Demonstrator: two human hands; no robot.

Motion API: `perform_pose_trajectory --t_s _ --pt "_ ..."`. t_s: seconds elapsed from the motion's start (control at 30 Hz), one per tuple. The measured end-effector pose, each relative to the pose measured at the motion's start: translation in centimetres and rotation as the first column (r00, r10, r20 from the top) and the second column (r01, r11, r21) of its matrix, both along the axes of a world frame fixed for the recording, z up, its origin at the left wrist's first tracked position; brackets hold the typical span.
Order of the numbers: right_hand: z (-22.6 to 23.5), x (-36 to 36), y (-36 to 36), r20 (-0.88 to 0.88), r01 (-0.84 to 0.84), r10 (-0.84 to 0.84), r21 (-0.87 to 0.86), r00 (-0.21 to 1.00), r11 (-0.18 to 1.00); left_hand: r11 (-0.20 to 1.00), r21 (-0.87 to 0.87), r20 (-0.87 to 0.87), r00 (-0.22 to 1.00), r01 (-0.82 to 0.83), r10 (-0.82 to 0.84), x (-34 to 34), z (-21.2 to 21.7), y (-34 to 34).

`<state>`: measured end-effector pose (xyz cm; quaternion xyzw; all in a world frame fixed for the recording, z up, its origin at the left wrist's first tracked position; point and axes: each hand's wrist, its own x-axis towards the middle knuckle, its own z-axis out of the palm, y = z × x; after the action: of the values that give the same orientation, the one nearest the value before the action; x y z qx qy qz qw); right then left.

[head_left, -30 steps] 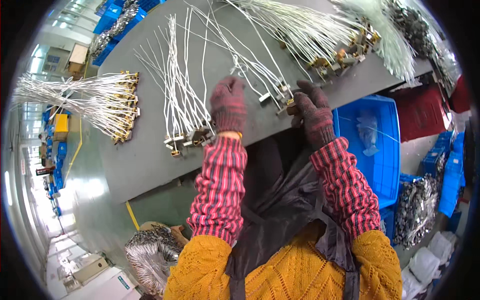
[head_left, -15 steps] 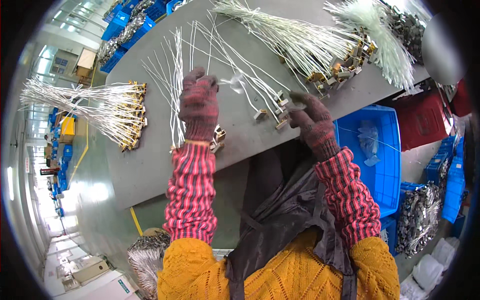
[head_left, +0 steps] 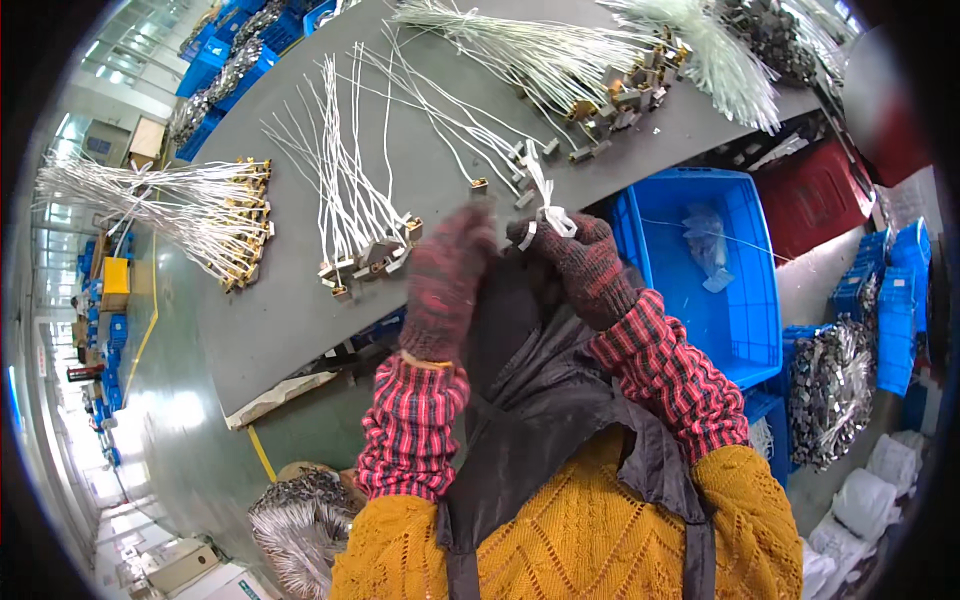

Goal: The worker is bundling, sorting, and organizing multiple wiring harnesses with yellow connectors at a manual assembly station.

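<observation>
My right hand (head_left: pixel 582 262), in a dark knitted glove, is closed on a crumpled white plastic strip (head_left: pixel 545 198) at the table's near edge. The strip sticks up above the fingers; whether it is a bag or a folded wire is hard to make out. To its left is my left hand (head_left: pixel 450 272), smeared by motion, so its fingers cannot be read. A small group of white wires with metal-cased ends (head_left: pixel 360 215) lies on the table left of that hand. Further loose wires with metal ends (head_left: pixel 460 135) lie beyond both hands.
A tied wire bundle (head_left: pixel 165 205) is at the grey table's left, and a larger wire pile (head_left: pixel 540 55) at its far side. Translucent strands (head_left: pixel 700 70) lie far right. A blue bin (head_left: pixel 700 290) stands right of me, beside a red container (head_left: pixel 810 205).
My left hand has left the wire group and come right and nearer to me. My right hand has drawn nearer and left, with the white plastic now upright in it.
</observation>
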<state>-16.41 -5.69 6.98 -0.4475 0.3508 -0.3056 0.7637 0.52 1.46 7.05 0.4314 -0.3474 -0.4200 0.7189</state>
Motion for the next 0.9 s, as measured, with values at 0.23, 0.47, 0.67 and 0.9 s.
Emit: perform_pose_trajectory --t_s 0.23,0.47,0.67,0.9 --pt "-2.6 -2.6 4.1 -0.123 -0.176 0.165 -0.077 0.978 0.981 0.936 0.349 0.292 0.945 0.036 -0.146 -5.1 0.9 2.3" --pt "-0.5 -6.9 1.3 -0.118 -0.040 -0.006 -0.381 0.993 0.924 1.000 -0.023 0.775 0.631 -0.018 0.029 -5.9 0.5 3.4" --pt "-0.5 -5.9 1.7 -0.202 0.024 -0.188 -0.618 0.961 0.786 0.999 0.018 0.780 0.625 -0.039 0.010 -6.6 0.0 3.8" --pt "-2.7 -12.4 -4.2 0.438 0.500 -0.427 -0.060 0.791 0.864 0.974 0.211 0.395 0.905 0.081 -0.160 -3.8 -0.9 7.1"
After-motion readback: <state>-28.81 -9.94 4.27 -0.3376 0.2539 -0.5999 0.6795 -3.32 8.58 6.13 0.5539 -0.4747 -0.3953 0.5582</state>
